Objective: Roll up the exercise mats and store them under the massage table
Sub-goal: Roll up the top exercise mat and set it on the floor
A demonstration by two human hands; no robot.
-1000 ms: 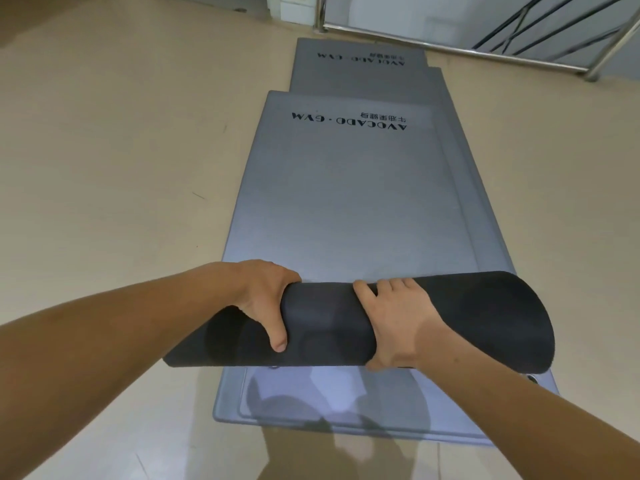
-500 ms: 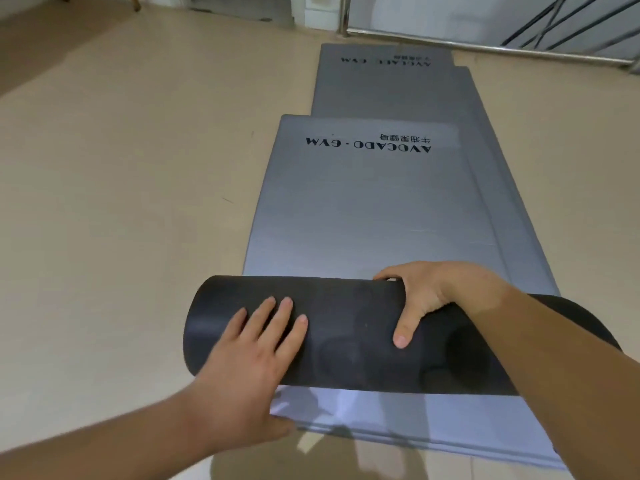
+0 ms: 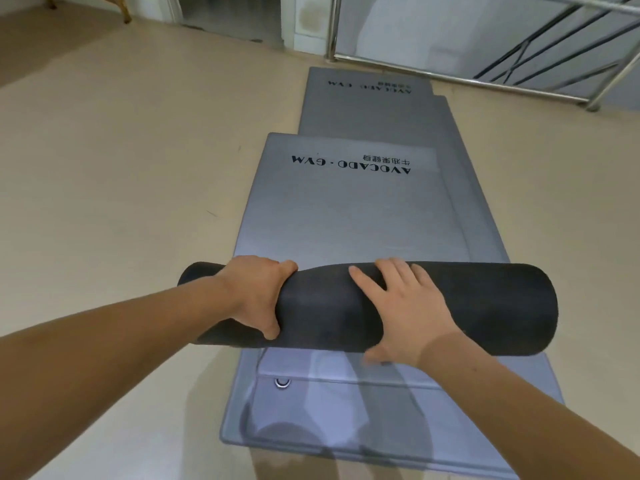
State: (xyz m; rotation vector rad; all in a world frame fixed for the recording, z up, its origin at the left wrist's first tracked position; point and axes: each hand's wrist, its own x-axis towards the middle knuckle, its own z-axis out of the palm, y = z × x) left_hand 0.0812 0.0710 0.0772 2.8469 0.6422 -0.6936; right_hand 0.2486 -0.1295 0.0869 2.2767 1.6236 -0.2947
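A grey exercise mat [image 3: 339,216] printed "AVOCADO · GYM" lies lengthwise on the floor, its near end wound into a dark roll [image 3: 485,306] lying across it. My left hand [image 3: 254,296] grips the roll's left part, fingers curled over the far side and thumb on the near side. My right hand [image 3: 401,306] presses flat on the roll's middle with fingers spread. Under it lie further grey mats [image 3: 374,112] stretching away, and one [image 3: 381,410] showing nearer me with a metal eyelet [image 3: 282,382].
Beige floor [image 3: 121,168] spreads to the left and right of the mats. A metal stair railing [image 3: 519,46] runs along the far right. A doorway [image 3: 228,12] and wooden legs [image 3: 121,8] stand at the far left. No massage table is in view.
The roll has moved farther along the mat and grown. My left hand went from flat on it to gripping it; my right hand went from gripping to pressing flat.
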